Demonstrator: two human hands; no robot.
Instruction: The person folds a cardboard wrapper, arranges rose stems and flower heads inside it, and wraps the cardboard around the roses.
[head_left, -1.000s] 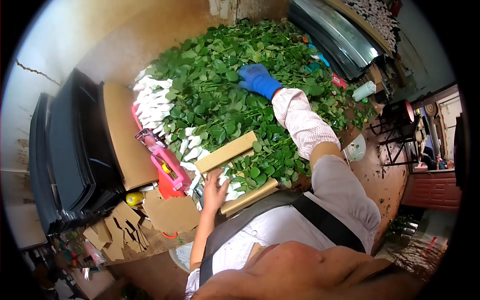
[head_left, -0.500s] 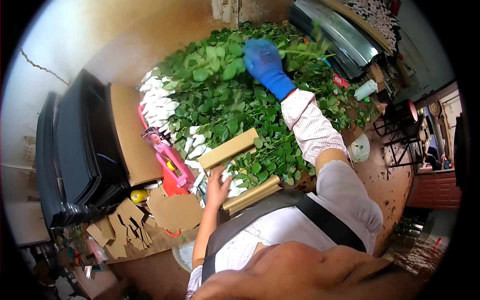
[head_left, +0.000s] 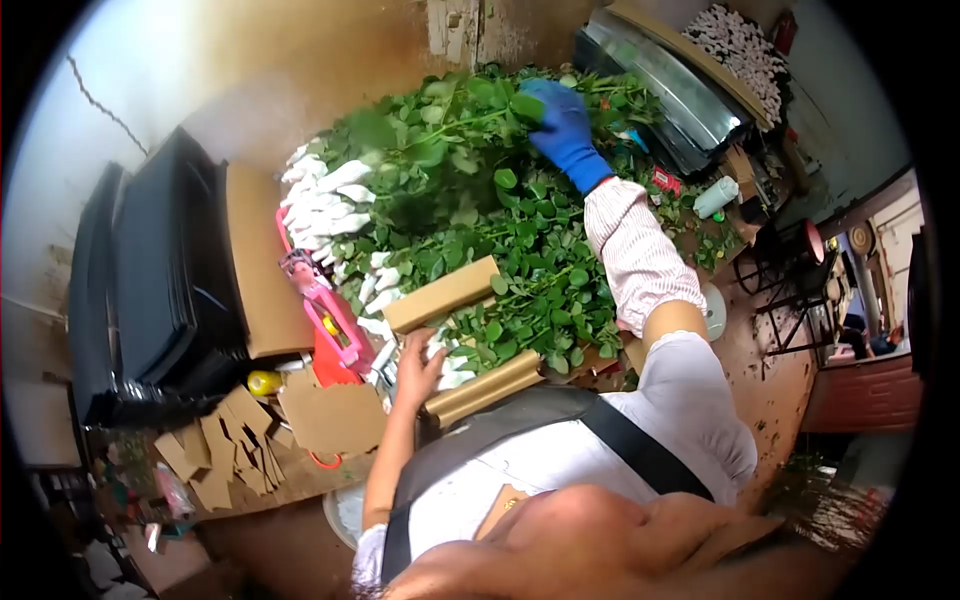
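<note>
Leafy green stems (head_left: 540,225) cover the table, many with white-wrapped heads (head_left: 325,205) at their left ends. My right hand (head_left: 563,125), in a blue glove, is closed around a leafy stem (head_left: 450,125) raised over the far part of the pile. My bare left hand (head_left: 418,368) rests at the near edge, fingers apart, touching white-wrapped heads beside a cardboard strip (head_left: 440,294). Nearer my body lies a rolled tan cardboard piece (head_left: 487,388). A pink tape dispenser (head_left: 338,325) stands left of my left hand.
Dark sheets (head_left: 165,260) and a brown board (head_left: 265,265) stand at the left. Cut cardboard (head_left: 333,412) and a yellow tape roll (head_left: 264,383) lie nearby. Clear plastic sheets (head_left: 670,85) are at the back right, near a pale green roll (head_left: 716,197).
From the pile my right hand has lifted a stem and moved it to the far side, then slightly right. My left hand stays near the cardboard strip. The view has shifted slightly.
</note>
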